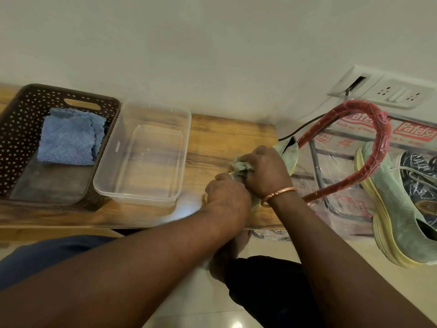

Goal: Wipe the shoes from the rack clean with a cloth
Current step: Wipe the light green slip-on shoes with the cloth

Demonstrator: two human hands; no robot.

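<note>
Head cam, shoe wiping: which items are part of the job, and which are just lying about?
Job: green shoe in the left hand, wiping cloth in the right hand, second green shoe and dark patterned shoe at the rack.
Idle: blue cloth in the brown basket, clear tub, wall socket.

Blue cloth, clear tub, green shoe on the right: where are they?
Blue cloth (66, 140): head view, middle of its top fold.
Clear tub (151, 162): head view, bare bottom.
Green shoe (392, 204): head view, side of its upper.
</note>
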